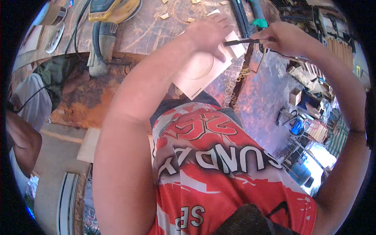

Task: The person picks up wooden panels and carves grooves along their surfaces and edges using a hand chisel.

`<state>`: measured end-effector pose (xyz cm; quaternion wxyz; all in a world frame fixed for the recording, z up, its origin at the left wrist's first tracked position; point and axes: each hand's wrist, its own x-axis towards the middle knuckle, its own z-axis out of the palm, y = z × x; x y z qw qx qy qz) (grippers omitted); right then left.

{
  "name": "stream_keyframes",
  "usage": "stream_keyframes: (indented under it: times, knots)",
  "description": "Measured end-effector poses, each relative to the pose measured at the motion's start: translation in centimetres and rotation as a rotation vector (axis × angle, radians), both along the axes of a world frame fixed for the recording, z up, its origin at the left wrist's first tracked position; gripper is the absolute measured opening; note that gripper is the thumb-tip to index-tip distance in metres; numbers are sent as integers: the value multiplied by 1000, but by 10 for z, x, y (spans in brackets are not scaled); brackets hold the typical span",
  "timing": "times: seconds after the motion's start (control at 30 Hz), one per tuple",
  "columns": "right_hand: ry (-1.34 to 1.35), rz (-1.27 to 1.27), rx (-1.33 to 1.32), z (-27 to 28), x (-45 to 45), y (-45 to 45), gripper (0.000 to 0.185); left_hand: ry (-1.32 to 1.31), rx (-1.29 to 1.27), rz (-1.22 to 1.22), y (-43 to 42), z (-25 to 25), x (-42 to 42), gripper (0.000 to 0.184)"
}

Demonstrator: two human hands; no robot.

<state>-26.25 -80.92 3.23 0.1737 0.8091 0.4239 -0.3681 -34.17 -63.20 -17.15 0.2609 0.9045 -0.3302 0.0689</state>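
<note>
My left hand [207, 34] lies flat with fingers spread on a pale wooden board [196, 81] at the edge of the workbench. A faint curved line shows on the board. From the right, my right hand [282, 38] grips a thin dark blade-like tool [239, 41]; its exact kind is unclear. The tool's tip reaches over a small pale piece [237, 50] at the board's right side, close to my left fingers. Whether the tip touches the wood, I cannot tell.
A yellow power sander [107, 11] rests at the back left of the worn bench [152, 29], near small wood scraps [164, 16]. A dark and teal tool [256, 15] lies behind my right hand. A coiled hose [229, 91] hangs nearby. Another person [33, 98] is at left.
</note>
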Motion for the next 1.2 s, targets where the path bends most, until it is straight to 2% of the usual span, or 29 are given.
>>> stream_keyframes:
  times: [0.03, 0.1, 0.17, 0.33, 0.43, 0.5, 0.53, 0.6, 0.63, 0.83, 0.93, 1.0, 1.03, 1.1, 1.13, 1.2]
  knots:
    - [0, -1, -1, 3, -3, 3, 37, 33, 17, -2, 1, 3, 1, 102]
    - [-170, 190, -67, 12, -14, 11, 37, 67, 30, -14, -2, 3, -1, 102]
    - [-199, 190, -128, 12, -22, 23, 37, -20, 31, 5, -3, -5, 1, 96]
    - [-242, 197, -173, 7, -25, 20, 35, 21, 1, -19, -2, -4, 0, 102]
    - [-135, 107, -81, 4, -11, 12, 35, 14, 5, -7, 0, -2, 3, 101]
    - [42, -269, -130, -1, -7, 2, 35, 30, 19, -21, -2, 0, -1, 101]
    - [36, -261, -128, -1, -5, -1, 35, 28, 10, -9, -1, 0, 1, 101]
    - [-80, -13, 26, 1, -15, -7, 36, 30, 3, -9, -1, 2, -1, 100]
    - [-86, -7, 33, 5, -14, -3, 36, 49, 2, -22, 2, 4, 1, 100]
    - [-268, 221, -224, 15, -31, 23, 37, 12, 0, -10, 1, 4, -2, 101]
    - [-259, 163, -250, 7, -31, 14, 38, 12, -9, -16, 0, 1, 1, 102]
    - [-115, 72, -24, 1, -19, -4, 38, 19, -13, -27, -1, 1, 0, 102]
    - [-125, 74, -23, -1, -12, -6, 38, 28, 1, -22, 1, 2, 2, 102]
    - [98, -304, -67, -2, -6, -12, 43, 37, 12, -26, -2, 5, 0, 102]
    - [94, -297, -63, -2, -6, -13, 43, 33, 19, -22, -1, 6, -1, 103]
    - [-47, -38, 28, 1, -11, -16, 41, 35, 28, -10, 2, 5, -1, 103]
